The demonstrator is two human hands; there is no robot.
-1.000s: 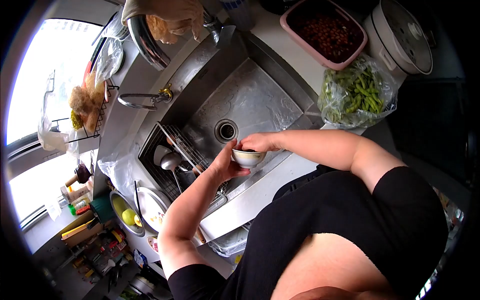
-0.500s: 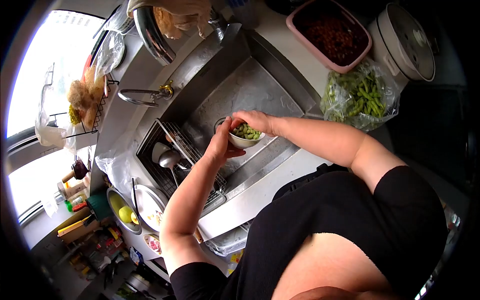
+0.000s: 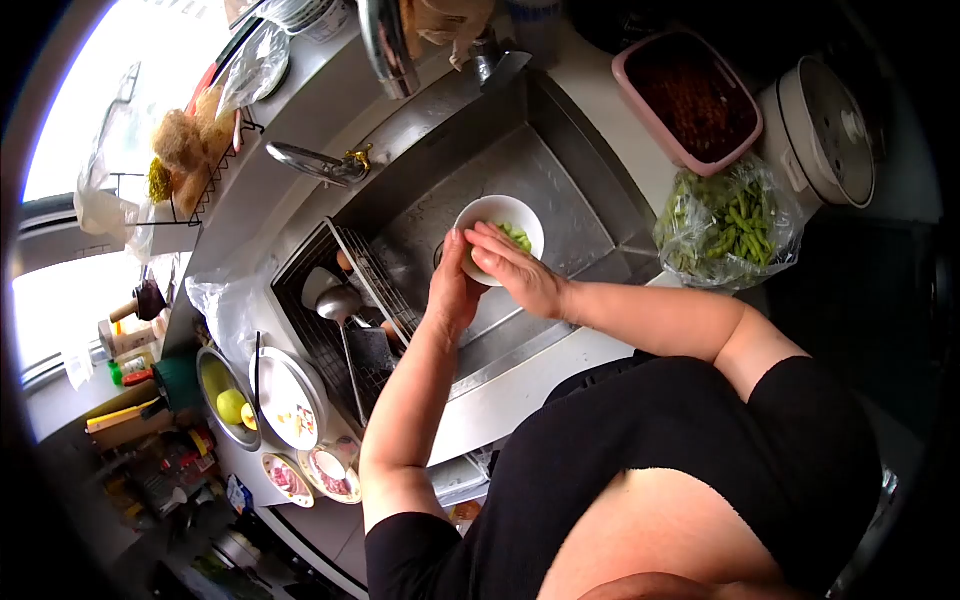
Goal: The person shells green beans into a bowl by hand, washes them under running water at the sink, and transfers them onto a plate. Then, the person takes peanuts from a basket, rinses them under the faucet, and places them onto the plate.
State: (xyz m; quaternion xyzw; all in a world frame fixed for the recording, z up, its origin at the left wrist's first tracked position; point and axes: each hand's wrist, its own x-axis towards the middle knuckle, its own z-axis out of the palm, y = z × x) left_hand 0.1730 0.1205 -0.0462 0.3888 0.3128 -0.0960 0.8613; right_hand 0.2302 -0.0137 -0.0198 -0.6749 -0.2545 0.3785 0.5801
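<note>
A white bowl [image 3: 533,215] with shelled green soybeans [image 3: 517,236] in it is over the sink, tilted so that its inside shows. My left hand [image 3: 455,292] grips the bowl at its left side; some of its fingers are hidden behind the bowl. My right hand [image 3: 522,278] lies across the bowl's near part, its fingers stretched out and close together over the beans. Its fingertips reach the fingers of my left hand. Part of the beans is hidden under the right hand.
The steel sink [image 3: 575,190] surrounds the bowl, with a faucet [image 3: 315,163] behind. A dish rack [image 3: 350,260] holding a ladle [image 3: 339,303] stands left. At right are a bag of soybean pods [image 3: 735,230], a pink basin [image 3: 690,100] and a lidded pot [image 3: 825,130].
The bowl has tipped, so its white inner wall now shows. My right hand has moved from the rim to lie across the beans. The whole view has shifted slightly.
</note>
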